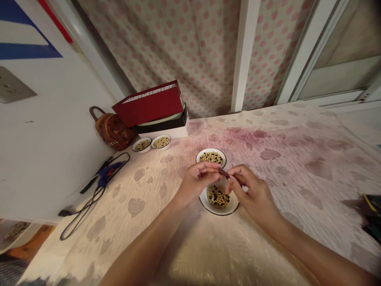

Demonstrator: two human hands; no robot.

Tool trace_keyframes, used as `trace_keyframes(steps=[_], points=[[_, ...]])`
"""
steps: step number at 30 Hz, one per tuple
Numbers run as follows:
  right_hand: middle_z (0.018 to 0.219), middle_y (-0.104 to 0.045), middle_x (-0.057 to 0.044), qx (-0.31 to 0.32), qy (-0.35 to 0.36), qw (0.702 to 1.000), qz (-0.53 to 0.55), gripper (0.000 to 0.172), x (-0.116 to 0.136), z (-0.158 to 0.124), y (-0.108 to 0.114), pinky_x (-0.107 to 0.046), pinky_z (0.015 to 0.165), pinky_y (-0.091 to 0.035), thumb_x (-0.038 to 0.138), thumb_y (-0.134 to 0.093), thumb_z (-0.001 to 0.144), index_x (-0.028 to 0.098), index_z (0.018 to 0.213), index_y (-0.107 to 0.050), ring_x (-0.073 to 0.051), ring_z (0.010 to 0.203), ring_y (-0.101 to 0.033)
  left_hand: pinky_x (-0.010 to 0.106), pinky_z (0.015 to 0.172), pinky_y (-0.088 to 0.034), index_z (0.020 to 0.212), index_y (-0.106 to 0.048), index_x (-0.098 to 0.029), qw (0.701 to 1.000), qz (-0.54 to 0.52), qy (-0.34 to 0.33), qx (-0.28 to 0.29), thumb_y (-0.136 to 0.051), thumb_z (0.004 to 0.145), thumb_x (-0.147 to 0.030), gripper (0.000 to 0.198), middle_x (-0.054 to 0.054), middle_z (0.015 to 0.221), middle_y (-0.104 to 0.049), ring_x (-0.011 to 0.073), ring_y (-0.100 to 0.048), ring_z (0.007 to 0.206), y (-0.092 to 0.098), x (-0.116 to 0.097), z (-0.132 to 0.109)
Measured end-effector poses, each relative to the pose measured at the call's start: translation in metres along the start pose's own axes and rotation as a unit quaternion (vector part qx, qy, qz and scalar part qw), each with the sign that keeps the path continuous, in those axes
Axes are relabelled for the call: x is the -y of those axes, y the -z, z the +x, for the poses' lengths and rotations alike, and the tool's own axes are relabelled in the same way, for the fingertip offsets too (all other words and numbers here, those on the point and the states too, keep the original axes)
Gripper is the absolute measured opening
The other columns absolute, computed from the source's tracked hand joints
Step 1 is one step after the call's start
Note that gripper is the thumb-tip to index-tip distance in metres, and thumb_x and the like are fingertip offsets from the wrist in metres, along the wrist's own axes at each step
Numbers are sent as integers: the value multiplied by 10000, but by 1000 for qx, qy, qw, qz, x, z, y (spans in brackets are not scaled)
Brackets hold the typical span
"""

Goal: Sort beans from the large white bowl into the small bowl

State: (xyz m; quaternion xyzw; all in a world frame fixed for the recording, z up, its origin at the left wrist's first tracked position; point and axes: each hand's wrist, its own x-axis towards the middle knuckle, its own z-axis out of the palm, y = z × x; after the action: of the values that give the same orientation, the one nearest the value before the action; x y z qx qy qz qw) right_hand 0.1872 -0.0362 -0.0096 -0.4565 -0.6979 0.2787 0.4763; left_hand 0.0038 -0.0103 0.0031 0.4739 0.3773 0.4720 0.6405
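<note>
A small dark brown strip (223, 172) spans the gap between my two hands. My left hand (200, 180) pinches its left end with the fingertips. At the other end, my right hand (248, 184) is closed on it between thumb and fingers. Just beneath my hands is a white dark-rimmed bowl (203, 203) with gold and black beads (218, 196) in it. Behind my fingers stands a second such bowl (224, 151), its near side partly hidden; it holds similar beads. What the strip is made of, I cannot tell.
Two small bead bowls (141, 145) stand at the back left beside a brown backpack-shaped bag (113, 129). A red box (149, 107) rests on a black-and-white box (166, 128). A blue glue gun (105, 174) with its cord lies left. A dark object (372, 214) is at the right edge.
</note>
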Motion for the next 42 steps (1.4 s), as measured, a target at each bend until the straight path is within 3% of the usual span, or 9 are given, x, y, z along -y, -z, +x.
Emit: trace_keyframes(steps=[6,11,15,19,25,31,34,38,42], points=[[595,-622,63,-11,-5,1000,-19,79,2,2,0,-227,509,-427,298,-515,984,238,946,-550,-115,506,-584,338,906,-542,1027,-753,-179,998,39,-30,-24,-845,781,-291,285,47,947,-757,156,-706,879,1,-2,0],[589,-575,70,-44,-14,998,-31,91,2,1,3,-222,481,-385,301,-529,979,239,922,-563,-102,483,-511,325,884,-524,1040,-743,-191,974,213,-74,-29,-743,843,-220,199,61,1007,-767,179,-699,940,1,-2,-2],[586,-564,78,-68,-20,997,-21,58,1,2,5,-216,478,-377,283,-532,979,244,944,-557,-104,497,-517,319,880,-521,1026,-754,-231,918,377,-108,-56,-657,877,-157,193,25,1017,-781,171,-690,920,5,-6,6],[585,-568,76,-71,-26,997,-14,55,0,3,5,-217,466,-368,288,-533,981,246,955,-558,-111,505,-520,329,892,-509,1023,-779,-249,830,543,-82,-96,-692,867,-196,186,29,1074,-784,202,-681,981,13,-18,28],[587,-568,65,-66,-40,997,-5,76,-2,3,5,-223,467,-372,309,-530,989,244,962,-557,-120,517,-530,317,768,-477,868,-786,-226,759,651,-10,-19,-769,821,-362,145,51,909,-784,221,-677,829,11,-26,59],[597,-569,56,-64,-38,997,-3,81,-1,2,7,-229,479,-386,313,-523,998,245,964,-552,-127,525,-545,325,758,-467,726,-746,-212,794,605,-48,-29,-760,754,-145,74,50,763,-739,210,-641,729,11,-15,70],[594,-577,57,-65,-37,997,-6,76,0,3,7,-230,474,-381,303,-524,995,246,954,-552,-124,514,-537,324,775,-479,769,-744,-209,843,531,-61,-54,-728,758,-104,107,34,769,-735,192,-643,737,16,-12,68],[601,-608,54,-67,-36,997,1,71,3,4,7,-229,485,-393,302,-520,999,248,960,-544,-128,538,-575,315,814,-514,870,-738,-159,959,273,-45,-55,-775,777,-173,101,53,859,-749,167,-679,801,16,-13,52],[637,-668,42,-54,-38,997,29,88,4,3,6,-229,498,-411,327,-522,1008,246,975,-535,-134,578,-633,323,865,-538,957,-753,-142,999,28,19,-27,-881,729,-297,304,43,855,-748,144,-694,814,9,-15,29]])
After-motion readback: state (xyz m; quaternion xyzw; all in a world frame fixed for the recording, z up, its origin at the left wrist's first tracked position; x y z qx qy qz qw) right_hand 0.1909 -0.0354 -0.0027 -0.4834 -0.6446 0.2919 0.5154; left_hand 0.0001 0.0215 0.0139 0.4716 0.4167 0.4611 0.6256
